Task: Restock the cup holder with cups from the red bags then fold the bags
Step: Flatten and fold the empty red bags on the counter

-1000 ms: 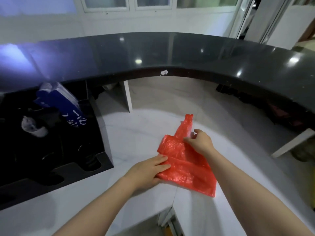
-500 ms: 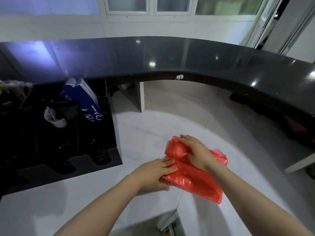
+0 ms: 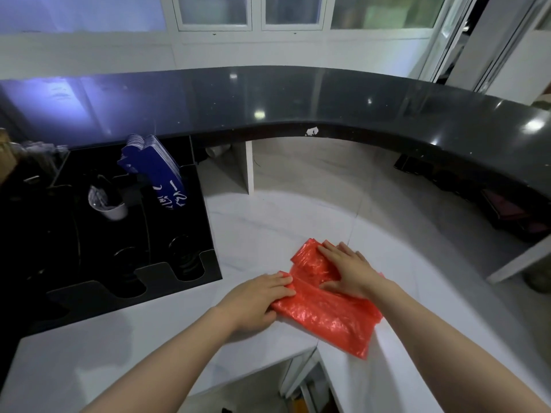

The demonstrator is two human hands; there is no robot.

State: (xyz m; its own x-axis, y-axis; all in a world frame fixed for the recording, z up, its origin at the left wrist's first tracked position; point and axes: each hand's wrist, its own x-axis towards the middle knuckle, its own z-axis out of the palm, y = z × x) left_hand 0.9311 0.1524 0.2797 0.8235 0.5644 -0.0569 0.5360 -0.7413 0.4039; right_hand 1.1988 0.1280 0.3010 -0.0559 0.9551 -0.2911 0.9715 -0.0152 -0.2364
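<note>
**A:** Now that the long handle strip has been turned down over the body of the thin, crinkled red plastic bag (image 3: 331,308), what is different at the white marble-look worktop (image 3: 268,222)?

**B:** A second ago that strip pointed away beyond the right hand (image 3: 347,271); now it lies bunched under that hand's fingers, and the bag is a shorter, thicker packet. The right hand lies flat, fingers spread, palm pressing the fold into the worktop.

**A:** And the left hand (image 3: 256,299)?

**B:** It sits just left of the right one, fingers together, their tips pinning the packet's near-left edge. It grips nothing that I can make out; it holds the plastic in place.

**A:** What does this mean for the job?

**B:** Judging by the layout, restocking looks finished for this bag and folding is under way. The lower right part of the bag, by the right wrist, is loose and rumpled, so another fold or two seems needed. The film is slippery and may spring open if the pressure eases.

**A:** Any writing?

**B:** Well to the left of the left hand, in the black slotted cup holder (image 3: 179,281), stands a tilted stack of dark blue paper cups (image 3: 155,171) with white brush-style characters. I cannot read them. A white cup (image 3: 108,208) sits beside it; the bag shows no print.
</note>
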